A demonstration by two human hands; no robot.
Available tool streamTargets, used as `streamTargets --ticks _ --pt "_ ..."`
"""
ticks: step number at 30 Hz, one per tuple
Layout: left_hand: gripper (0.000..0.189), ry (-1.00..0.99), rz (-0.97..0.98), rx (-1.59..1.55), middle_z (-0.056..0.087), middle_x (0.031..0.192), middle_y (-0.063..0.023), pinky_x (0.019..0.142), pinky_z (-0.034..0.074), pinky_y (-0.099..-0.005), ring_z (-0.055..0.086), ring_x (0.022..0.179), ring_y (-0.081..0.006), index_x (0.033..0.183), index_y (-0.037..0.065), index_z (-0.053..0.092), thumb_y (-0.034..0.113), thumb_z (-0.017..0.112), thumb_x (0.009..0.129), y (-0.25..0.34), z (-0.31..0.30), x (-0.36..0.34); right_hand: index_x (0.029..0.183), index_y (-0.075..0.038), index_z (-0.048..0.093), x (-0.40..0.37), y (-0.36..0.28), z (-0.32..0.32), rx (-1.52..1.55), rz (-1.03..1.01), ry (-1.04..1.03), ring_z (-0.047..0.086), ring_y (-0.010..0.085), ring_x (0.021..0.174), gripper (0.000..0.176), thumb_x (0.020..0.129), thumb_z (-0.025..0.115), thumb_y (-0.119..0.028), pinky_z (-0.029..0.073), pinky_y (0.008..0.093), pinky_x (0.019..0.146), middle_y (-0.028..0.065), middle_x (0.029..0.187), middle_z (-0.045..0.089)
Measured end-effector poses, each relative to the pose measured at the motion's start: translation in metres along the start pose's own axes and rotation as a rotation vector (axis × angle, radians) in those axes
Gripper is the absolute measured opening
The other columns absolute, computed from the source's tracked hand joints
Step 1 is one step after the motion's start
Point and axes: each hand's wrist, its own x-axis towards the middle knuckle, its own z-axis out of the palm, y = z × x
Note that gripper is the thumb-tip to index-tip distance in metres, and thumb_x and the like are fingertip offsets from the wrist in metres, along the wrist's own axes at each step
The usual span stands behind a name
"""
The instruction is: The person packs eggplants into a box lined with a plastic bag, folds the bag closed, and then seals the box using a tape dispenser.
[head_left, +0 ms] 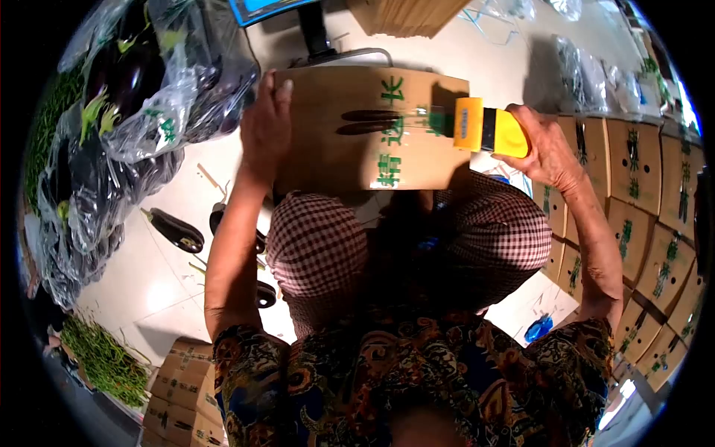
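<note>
A brown cardboard box (320,160) printed with green characters and two dark long eggplants lies across the front of my knees. My left hand (266,123) grips its left end, thumb on the top face and the other fingers mostly hidden round the edge. In my right hand (547,145) is a yellow tape dispenser (469,125), with the fingers wrapped round its right end. The dispenser's front sits over the right part of the box top. A shiny clear strip seems to run from it along the middle of the box.
Plastic bags of eggplants (134,82) stand at left, with loose eggplants (175,229) on the floor. Green chili peppers (104,361) lie lower left near stacked boxes (182,384). More printed cartons (633,156) are stacked at right. A blue-edged scale (272,9) stands ahead.
</note>
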Motion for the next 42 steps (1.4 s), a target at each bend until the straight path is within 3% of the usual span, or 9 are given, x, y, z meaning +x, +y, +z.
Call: streamTargets --ticks 3,11,15,19,22,27,32,40,42 --pt "0.043 0.055 0.014 -0.044 0.061 0.105 -0.0276 0.079 0.047 -0.048 0.059 0.097 -0.0448 0.124 0.003 0.049 0.037 0.043 0.098 -0.001 0.002 0.004 0.111 -0.008 0.048 -0.022 0.02 0.004 0.109 0.15 -0.046 0.066 0.0324 0.081 0.056 0.075 0.072 -0.044 0.055 0.0435 0.074 0.0162 0.087 0.063" --pt "0.027 0.068 -0.055 -0.071 0.062 0.089 -0.0269 0.076 0.047 -0.0451 0.062 0.087 -0.0398 0.111 0.002 0.055 0.025 0.053 0.095 0.001 -0.002 -0.001 0.111 -0.008 0.045 -0.025 0.047 0.058 0.225 0.204 -0.025 0.064 0.0358 0.079 0.056 0.075 0.074 -0.039 0.053 0.0429 0.071 0.0181 0.089 0.061" --pt "0.041 -0.056 -0.23 -0.108 0.057 0.07 -0.02 0.071 0.045 -0.04 0.056 0.07 -0.0302 0.107 0.005 0.058 0.042 0.043 0.097 -0.007 -0.014 0.01 0.106 -0.009 0.041 -0.019 0.047 0.088 0.327 0.154 0.082 0.063 0.036 0.078 0.047 0.08 0.071 -0.034 0.05 0.043 0.066 0.019 0.088 0.06" --pt "0.072 -0.193 -0.615 -0.265 0.064 0.105 -0.0152 0.09 0.042 -0.0334 0.057 0.096 -0.0219 0.116 -0.005 0.059 0.06 0.041 0.091 -0.008 -0.047 0.023 0.104 -0.01 0.037 0.009 0.037 0.132 0.555 0.232 -0.022 0.062 0.03 0.081 0.045 0.083 0.07 -0.031 0.052 0.0356 0.07 0.0169 0.089 0.061" --pt "0.08 -0.186 -0.592 -0.162 0.059 0.119 -0.0169 0.098 0.037 -0.0321 0.053 0.107 -0.0239 0.12 -0.007 0.056 0.065 0.041 0.088 -0.005 -0.049 0.023 0.106 -0.009 0.04 0.013 0.041 0.151 0.591 0.17 0.079 0.062 0.0291 0.086 0.046 0.081 0.072 -0.031 0.051 0.0366 0.076 0.016 0.091 0.059" --pt "0.083 -0.207 -0.658 -0.183 0.057 0.121 -0.0183 0.099 0.035 -0.0343 0.051 0.111 -0.0256 0.123 -0.007 0.054 0.067 0.041 0.087 -0.002 -0.052 0.023 0.107 -0.006 0.042 0.013 0.072 0.193 0.592 0.083 0.122 0.062 0.0311 0.09 0.051 0.076 0.076 -0.028 0.051 0.0411 0.081 0.0182 0.096 0.058" --pt "0.083 -0.175 -0.629 -0.227 0.055 0.124 -0.0174 0.1 0.034 -0.034 0.05 0.113 -0.0242 0.124 -0.006 0.053 0.067 0.042 0.086 -0.001 -0.048 0.022 0.11 -0.004 0.04 -0.005 0.081 0.198 0.416 0.431 -0.139 0.061 0.0331 0.092 0.053 0.08 0.071 -0.035 0.049 0.0427 0.081 0.0203 0.099 0.057" --pt "0.084 -0.144 -0.692 -0.263 0.053 0.128 -0.0166 0.101 0.034 -0.0324 0.049 0.116 -0.0239 0.129 -0.007 0.05 0.065 0.045 0.086 -0.005 -0.046 0.023 0.106 -0.002 0.039 -0.026 0.106 0.215 0.204 0.331 -0.088 0.057 0.0382 0.099 0.049 0.082 0.067 -0.034 0.048 0.0429 0.086 0.0221 0.103 0.054" --pt "0.084 -0.143 -0.712 -0.29 0.052 0.13 -0.0168 0.102 0.034 -0.0324 0.048 0.118 -0.0242 0.13 -0.006 0.049 0.065 0.045 0.086 0.0 -0.048 0.023 0.123 -0.001 0.036 -0.013 0.096 0.218 0.276 0.391 -0.199 0.055 0.0355 0.108 0.055 0.087 0.06 -0.036 0.048 0.0428 0.089 0.0233 0.115 0.052"
